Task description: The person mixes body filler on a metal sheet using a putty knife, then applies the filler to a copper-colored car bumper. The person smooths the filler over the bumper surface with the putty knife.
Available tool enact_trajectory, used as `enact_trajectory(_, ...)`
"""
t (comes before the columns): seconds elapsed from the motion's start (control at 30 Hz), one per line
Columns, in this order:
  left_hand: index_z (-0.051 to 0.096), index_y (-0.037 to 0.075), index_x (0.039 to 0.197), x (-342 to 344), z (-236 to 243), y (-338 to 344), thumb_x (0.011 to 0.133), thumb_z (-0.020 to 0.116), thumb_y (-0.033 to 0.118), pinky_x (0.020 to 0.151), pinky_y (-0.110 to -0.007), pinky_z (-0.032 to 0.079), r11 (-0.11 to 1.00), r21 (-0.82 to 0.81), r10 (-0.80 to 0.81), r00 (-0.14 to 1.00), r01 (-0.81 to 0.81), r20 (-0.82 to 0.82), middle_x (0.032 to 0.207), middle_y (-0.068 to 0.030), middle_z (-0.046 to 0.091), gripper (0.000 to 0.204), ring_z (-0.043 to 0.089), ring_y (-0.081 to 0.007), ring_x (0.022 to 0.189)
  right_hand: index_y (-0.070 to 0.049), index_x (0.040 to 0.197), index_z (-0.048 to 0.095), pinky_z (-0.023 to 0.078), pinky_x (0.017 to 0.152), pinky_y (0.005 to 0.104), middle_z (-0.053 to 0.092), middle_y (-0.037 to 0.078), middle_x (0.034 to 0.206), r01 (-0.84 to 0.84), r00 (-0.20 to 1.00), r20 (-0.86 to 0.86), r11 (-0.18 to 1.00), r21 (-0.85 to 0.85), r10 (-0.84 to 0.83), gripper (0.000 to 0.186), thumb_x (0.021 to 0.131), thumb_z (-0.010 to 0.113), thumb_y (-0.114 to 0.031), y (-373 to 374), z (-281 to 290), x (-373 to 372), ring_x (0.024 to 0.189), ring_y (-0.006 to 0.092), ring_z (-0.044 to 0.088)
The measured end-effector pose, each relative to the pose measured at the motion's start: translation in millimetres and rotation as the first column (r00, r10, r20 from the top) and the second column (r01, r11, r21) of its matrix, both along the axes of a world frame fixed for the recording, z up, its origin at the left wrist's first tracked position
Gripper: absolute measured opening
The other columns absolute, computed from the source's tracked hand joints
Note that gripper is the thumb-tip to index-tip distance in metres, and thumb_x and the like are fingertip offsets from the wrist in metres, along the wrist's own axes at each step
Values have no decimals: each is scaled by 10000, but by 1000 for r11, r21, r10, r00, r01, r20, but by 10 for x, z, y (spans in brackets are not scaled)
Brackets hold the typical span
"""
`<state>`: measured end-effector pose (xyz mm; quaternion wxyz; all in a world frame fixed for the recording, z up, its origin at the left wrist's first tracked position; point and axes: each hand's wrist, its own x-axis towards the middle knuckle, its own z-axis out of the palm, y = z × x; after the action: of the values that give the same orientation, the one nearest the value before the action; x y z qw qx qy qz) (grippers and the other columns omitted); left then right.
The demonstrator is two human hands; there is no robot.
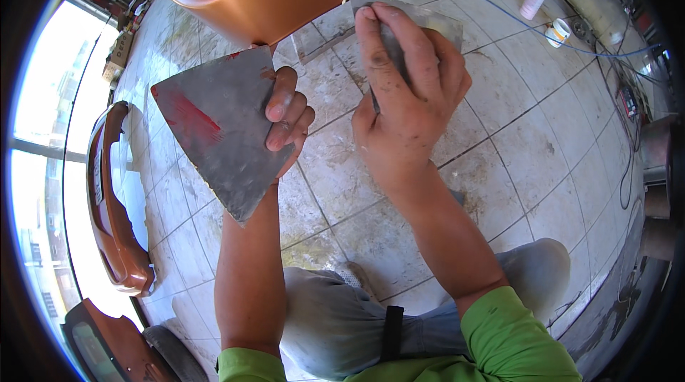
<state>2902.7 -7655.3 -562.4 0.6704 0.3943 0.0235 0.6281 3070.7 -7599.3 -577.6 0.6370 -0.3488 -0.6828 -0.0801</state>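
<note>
My left hand (pixel 289 114) grips a flat grey putty spreader (pixel 214 121) by its right edge. The broad face of this spreader is turned up and carries a red smear, with small red marks near its edge. To the right, my right hand (pixel 410 89) is closed around a second grey putty spreader (pixel 444 23), index finger pressed along it. Its lower part is hidden behind the fingers. The two spreaders are apart, held in the air over the floor. Ahead of them is a glossy orange-brown car body panel (pixel 264 0).
Orange bumper (pixel 107 218) stands along the left; a tailgate (pixel 107 346) and tyre (pixel 175 353) are at the lower left. On the tiled floor (pixel 528 111), at far right, are a pale bottle (pixel 533 0), a white tub (pixel 558 32), a blue hose (pixel 492 12) and dark cables (pixel 628 161).
</note>
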Motion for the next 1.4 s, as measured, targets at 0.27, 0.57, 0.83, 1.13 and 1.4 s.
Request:
enact_trajectory(0.27,563,5,1384,-35,-2,15,1103,433,292,643,-263,429,1000,-24,-16,1000,16,-1,898,-74,544,422,546,-138,614,-137,1247,761,327,971,437,634,-55,1369,-8,1000,14,998,-68,9,580,689,671,-7,-115,-60,27,1125,235,556)
enact_trajectory(0.57,545,13,1407,-27,-13,7,1106,431,285,633,-262,427,1000,-13,-6,1000,6,-6,886,-69,540,421,537,-134,605,-158,1282,760,337,1005,413,637,-63,1359,49,998,31,998,-30,-48,631,686,660,22,-23,-26,-3,1138,247,538)
enact_trajectory(0.83,572,8,1364,-74,-48,6,1105,436,279,638,-261,424,1000,5,-14,1000,14,-9,884,-66,533,399,538,-132,609,-151,1244,772,328,973,431,644,-59,1345,30,997,68,998,-55,-26,555,713,675,-26,-117,-93,-14,1092,239,552)
enact_trajectory(1.13,618,9,1326,-9,10,-23,1107,434,291,642,-253,423,1000,-17,-9,1000,9,0,890,-53,532,402,536,-124,609,-167,1299,764,341,1039,391,658,-70,1356,11,999,40,1000,-19,-10,670,678,640,51,-27,55,97,1144,246,520)
enact_trajectory(1.4,616,6,1333,-10,18,-13,1108,425,283,634,-253,420,999,-34,11,1000,-12,-22,877,-54,523,405,529,-125,606,-211,1246,783,342,998,406,658,-110,1329,23,997,74,999,-44,-20,629,668,681,16,-12,-10,72,1092,228,531)
